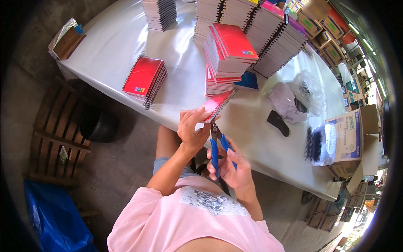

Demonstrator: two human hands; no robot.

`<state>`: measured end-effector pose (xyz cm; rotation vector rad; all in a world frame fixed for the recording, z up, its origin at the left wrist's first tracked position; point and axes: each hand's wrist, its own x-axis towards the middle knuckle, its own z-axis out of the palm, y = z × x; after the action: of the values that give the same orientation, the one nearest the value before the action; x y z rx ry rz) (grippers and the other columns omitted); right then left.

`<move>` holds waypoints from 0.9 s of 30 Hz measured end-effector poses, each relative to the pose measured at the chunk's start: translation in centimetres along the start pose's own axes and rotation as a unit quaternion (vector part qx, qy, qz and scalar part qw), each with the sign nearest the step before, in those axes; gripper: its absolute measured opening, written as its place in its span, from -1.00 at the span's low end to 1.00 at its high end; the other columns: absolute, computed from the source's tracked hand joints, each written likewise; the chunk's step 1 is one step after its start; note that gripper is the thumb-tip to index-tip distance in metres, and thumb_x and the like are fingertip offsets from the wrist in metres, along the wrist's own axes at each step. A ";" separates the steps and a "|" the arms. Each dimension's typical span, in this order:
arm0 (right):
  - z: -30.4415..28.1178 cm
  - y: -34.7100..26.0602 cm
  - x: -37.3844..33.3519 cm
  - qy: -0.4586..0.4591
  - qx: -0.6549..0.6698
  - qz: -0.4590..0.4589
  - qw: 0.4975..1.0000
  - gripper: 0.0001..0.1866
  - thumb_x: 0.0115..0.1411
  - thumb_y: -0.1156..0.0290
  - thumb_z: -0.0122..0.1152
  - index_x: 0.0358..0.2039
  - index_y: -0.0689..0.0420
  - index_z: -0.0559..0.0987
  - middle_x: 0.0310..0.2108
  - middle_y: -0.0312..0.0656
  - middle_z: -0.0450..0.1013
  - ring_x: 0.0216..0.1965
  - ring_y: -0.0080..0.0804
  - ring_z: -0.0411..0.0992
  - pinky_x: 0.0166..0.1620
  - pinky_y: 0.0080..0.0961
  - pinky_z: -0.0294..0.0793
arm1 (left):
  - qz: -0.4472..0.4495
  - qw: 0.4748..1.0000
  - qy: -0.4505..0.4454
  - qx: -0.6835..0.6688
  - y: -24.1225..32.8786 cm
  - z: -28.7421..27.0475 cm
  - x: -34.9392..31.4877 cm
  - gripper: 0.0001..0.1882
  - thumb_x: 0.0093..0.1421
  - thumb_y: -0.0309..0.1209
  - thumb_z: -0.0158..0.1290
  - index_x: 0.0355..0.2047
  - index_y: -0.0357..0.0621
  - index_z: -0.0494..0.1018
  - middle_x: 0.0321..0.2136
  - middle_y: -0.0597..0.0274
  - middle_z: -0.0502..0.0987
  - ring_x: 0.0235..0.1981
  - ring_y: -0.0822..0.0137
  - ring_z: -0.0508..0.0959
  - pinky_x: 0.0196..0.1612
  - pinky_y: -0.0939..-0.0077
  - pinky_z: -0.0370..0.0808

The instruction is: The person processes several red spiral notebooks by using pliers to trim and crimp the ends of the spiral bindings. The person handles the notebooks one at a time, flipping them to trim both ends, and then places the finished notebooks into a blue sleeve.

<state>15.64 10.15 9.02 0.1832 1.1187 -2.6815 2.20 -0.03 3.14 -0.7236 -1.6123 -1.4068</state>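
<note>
In front of my body, at the table's near edge, my left hand [194,128] is closed on a red spiral notebook [219,100], tilted with its wire binding facing right. Blue-handled cutting pliers [215,153] are in my right hand [232,166], their jaws at the lower end of the notebook's spiral. The plier handles stand apart. Just beyond the held notebook rises a stack of red-covered notebooks [231,44], with a blue one [249,80] low beside it. A smaller pile of red spiral notebooks [144,77] lies to the left, bindings outward.
The white-covered table [184,88] curves around me. Tall stacks of bound notebooks [275,46] stand at the back. Rightward are plastic bags [298,96], a dark elongated object [278,123], black spiral coils [311,144] and an open carton [348,134]. A wooden pallet [54,134] is at left.
</note>
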 end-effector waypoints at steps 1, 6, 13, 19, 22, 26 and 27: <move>0.4 0.7 0.2 0.029 -0.020 -0.012 0.999 -0.42 0.22 0.34 0.05 0.23 0.08 0.15 -0.08 -0.04 0.29 -0.17 -0.24 0.37 -0.12 -0.35 0.40 | 0.001 1.000 0.000 0.002 0.0 0.1 -0.1 -0.33 -0.22 -0.67 0.28 -0.02 -0.25 0.33 -0.42 0.24 0.60 -0.38 0.28 0.57 -0.29 0.48 0.41; -1.1 0.6 0.7 0.235 -0.626 -0.201 0.716 -0.50 0.20 0.28 0.06 0.17 0.04 0.29 0.01 0.06 0.21 0.05 -0.04 0.21 0.12 -0.12 0.15 | -0.213 0.968 0.080 -0.108 0.4 -1.1 1.3 -0.40 0.00 -0.63 0.22 0.05 -0.22 0.24 -0.41 0.28 0.45 -0.39 0.47 0.47 -0.27 0.64 0.43; -7.0 0.0 0.6 0.370 -0.838 -0.078 0.394 -0.49 0.20 0.19 0.04 0.17 -0.09 0.28 0.09 0.01 0.17 0.11 0.01 0.15 0.16 -0.04 0.02 | -0.380 0.893 0.137 -0.200 0.0 -4.3 3.1 -0.70 0.28 -0.44 -0.05 0.00 -0.22 0.33 -0.28 0.29 0.42 -0.29 0.57 0.42 -0.26 0.73 0.39; 0.5 1.9 9.5 0.153 -0.453 -0.266 0.837 -0.44 0.15 0.44 0.16 0.16 0.13 0.24 -0.04 -0.10 0.32 -0.03 -0.34 0.33 0.04 -0.44 0.27 | -0.387 0.824 0.202 -0.361 1.0 -7.7 4.7 -0.75 0.30 -0.53 -0.15 -0.01 -0.20 0.28 -0.17 0.19 0.40 -0.17 0.49 0.43 -0.08 0.60 0.41; 3.4 0.6 14.2 0.101 -0.222 -0.243 0.939 -0.46 0.14 0.56 0.16 0.13 0.16 0.25 -0.13 -0.18 0.38 -0.16 -0.49 0.40 -0.07 -0.59 0.38 | -0.353 0.890 0.161 -0.240 -0.4 -10.2 5.6 -0.70 0.24 -0.55 -0.06 -0.01 -0.18 0.27 -0.15 0.15 0.39 -0.15 0.43 0.43 -0.02 0.54 0.36; 8.2 -2.9 20.1 0.084 -0.021 -0.275 0.957 -0.53 0.17 0.62 0.07 0.11 0.13 0.28 -0.29 -0.22 0.44 -0.27 -0.54 0.40 -0.15 -0.61 0.39 | -0.323 0.936 0.112 -0.082 -2.5 -13.6 8.1 -0.61 0.22 -0.50 0.03 0.05 -0.19 0.26 -0.08 0.18 0.34 -0.07 0.47 0.37 -0.01 0.59 0.30; 9.3 -4.0 21.4 0.090 0.013 -0.291 0.952 -0.59 0.19 0.61 0.02 0.08 0.13 0.33 -0.33 -0.23 0.45 -0.29 -0.56 0.39 -0.17 -0.64 0.38 | -0.314 0.943 0.112 -0.010 -3.5 -14.1 8.3 -0.60 0.22 -0.49 0.03 0.07 -0.21 0.26 -0.09 0.19 0.35 -0.04 0.47 0.34 0.01 0.59 0.28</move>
<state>-6.32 2.78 13.95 0.1156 1.3679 -3.2492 -1.48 -15.30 8.75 -0.0309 -1.7188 -1.8735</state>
